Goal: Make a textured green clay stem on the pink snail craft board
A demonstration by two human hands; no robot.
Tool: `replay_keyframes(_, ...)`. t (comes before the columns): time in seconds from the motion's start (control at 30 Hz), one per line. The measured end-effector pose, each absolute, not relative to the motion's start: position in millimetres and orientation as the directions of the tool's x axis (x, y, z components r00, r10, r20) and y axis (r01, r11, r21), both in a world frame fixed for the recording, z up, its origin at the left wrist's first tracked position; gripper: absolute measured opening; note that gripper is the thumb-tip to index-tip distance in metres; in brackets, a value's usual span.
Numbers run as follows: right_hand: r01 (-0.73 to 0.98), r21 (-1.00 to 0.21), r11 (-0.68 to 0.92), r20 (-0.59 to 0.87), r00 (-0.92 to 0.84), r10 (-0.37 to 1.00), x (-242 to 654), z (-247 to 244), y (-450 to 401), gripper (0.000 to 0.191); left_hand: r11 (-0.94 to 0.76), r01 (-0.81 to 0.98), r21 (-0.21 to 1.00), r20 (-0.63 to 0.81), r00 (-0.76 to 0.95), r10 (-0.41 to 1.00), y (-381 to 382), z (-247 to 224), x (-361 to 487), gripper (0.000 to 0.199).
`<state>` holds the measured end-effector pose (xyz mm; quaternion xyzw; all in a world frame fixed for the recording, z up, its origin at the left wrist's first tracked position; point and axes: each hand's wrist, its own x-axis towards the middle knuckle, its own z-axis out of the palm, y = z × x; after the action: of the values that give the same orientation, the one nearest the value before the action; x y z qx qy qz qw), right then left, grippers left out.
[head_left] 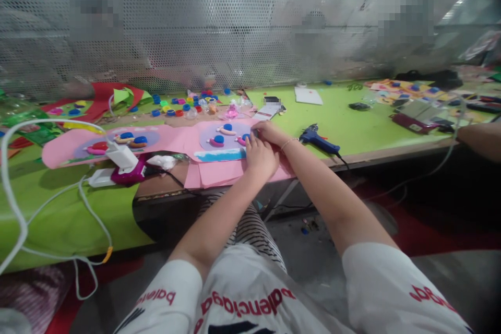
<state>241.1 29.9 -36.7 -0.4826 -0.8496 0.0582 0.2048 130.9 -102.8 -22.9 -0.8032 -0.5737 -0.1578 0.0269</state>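
Note:
Pink paper sheets (180, 138) lie along the table's front edge, with purple ovals and small snail-like figures with blue tops. One blue-and-pink figure (216, 141) sits on the right oval, above a blue painted strip (221, 155). My left hand (261, 155) rests over the sheet's right part, its fingertips at another blue-and-pink figure (241, 139). My right hand (270, 133) is just beyond it, fingers bent down at the sheet's right edge. The fingers of both hands are pressed close together, and what they pinch is hidden. A blue glue gun (320, 141) lies to the right.
A purple power block (129, 172) with white plugs and looping cables (94, 214) is at the left. Colored bottle caps (171, 112), a phone (273, 100) and a white card (308, 95) lie farther back. Another person's arm (481, 141) shows at the right.

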Motion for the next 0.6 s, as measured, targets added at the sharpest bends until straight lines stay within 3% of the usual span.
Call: replay_keyframes(0.6,0.794,-0.242,0.557,0.304,-0.483,0.821,238.8,-37.6,31.9,0.042,-0.489,0.872,0.019,0.321,0.458,0.829,-96.2,-31.7,128.8,0.038)
